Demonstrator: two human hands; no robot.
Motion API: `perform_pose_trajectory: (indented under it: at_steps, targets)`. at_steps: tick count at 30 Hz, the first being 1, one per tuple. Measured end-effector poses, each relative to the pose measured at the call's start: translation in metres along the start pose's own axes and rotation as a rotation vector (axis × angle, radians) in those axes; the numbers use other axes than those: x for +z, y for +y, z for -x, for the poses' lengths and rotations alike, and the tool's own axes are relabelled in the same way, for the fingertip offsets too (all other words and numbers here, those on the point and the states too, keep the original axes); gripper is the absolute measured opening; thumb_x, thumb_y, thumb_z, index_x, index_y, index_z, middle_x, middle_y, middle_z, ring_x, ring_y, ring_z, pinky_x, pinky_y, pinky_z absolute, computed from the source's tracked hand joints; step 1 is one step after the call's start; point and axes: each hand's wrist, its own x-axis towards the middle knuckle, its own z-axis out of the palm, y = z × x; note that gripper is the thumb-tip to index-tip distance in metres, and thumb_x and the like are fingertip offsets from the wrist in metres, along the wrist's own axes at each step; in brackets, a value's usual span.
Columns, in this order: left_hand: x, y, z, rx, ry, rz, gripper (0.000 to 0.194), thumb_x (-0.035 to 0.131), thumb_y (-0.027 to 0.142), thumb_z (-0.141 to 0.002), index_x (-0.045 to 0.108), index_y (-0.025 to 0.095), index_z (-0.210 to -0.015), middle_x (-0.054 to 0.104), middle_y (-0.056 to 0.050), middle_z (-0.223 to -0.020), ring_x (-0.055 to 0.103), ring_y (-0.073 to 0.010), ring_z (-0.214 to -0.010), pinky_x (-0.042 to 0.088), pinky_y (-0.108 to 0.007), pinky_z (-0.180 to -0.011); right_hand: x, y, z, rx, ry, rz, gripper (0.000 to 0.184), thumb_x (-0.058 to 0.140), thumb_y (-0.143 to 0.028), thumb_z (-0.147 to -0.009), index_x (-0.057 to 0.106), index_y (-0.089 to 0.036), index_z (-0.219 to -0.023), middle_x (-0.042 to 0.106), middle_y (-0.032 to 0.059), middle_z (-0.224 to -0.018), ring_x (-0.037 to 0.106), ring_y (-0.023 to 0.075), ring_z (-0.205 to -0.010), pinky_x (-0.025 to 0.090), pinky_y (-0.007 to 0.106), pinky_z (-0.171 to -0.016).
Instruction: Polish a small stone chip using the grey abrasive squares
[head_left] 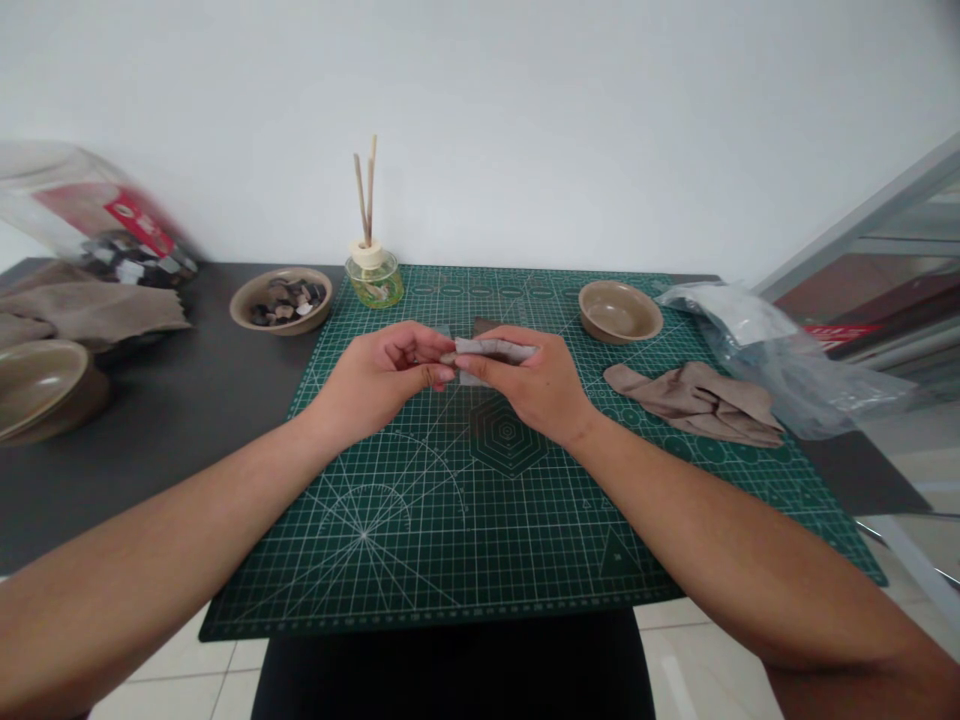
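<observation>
Above the middle of the green cutting mat [405, 570] my two hands meet. My left hand [382, 375] is closed in a pinch on a small brownish piece [448, 358], mostly covered by the fingertips. A folded grey strip [495, 348], perhaps sandpaper or cloth, is gripped between the thumb and fingers of my right hand [536, 385]. Its left end touches or nearly touches the small piece. Beneath the hands, part of a dark flat sheet [487, 324] shows on the mat; the rest is hidden.
A bowl of dark and brown chips [281, 318] and a reed diffuser [373, 278] stand back left. Far left are another bowl [45, 395], brown cloth [112, 310] and a clear jar [112, 215]. At right are a bowl [621, 312], crumpled cloth [701, 402] and plastic bag [795, 360].
</observation>
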Motion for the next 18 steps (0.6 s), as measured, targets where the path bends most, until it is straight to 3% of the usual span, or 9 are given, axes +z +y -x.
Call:
perform_pose_trajectory:
  at_steps: [11, 18]
  targets:
    - [-0.0010, -0.0037, 0.0008, -0.018, 0.023, 0.000, 0.023, 0.088, 0.023, -0.069, 0.071, 0.018, -0.083, 0.076, -0.001, -0.082, 0.074, -0.0175, -0.080, 0.063, -0.034, -0.083, 0.0012, 0.0047, 0.0009, -0.045, -0.029, 0.012, 0.018, 0.084, -0.040, -0.086, 0.083, -0.025, -0.095, 0.082, 0.0009, -0.094, 0.075, 0.0204, -0.091, 0.056, 0.034, -0.083]
    - [-0.0022, -0.0047, -0.0001, -0.018, 0.017, -0.026, 0.020, 0.086, 0.024, -0.070, 0.072, 0.017, -0.082, 0.074, 0.001, -0.076, 0.070, -0.0144, -0.070, 0.059, -0.029, -0.072, -0.0001, 0.0053, -0.0003, -0.026, -0.032, 0.014, 0.014, 0.086, -0.035, -0.083, 0.083, -0.023, -0.090, 0.080, -0.0006, -0.085, 0.072, 0.0180, -0.080, 0.053, 0.030, -0.074]
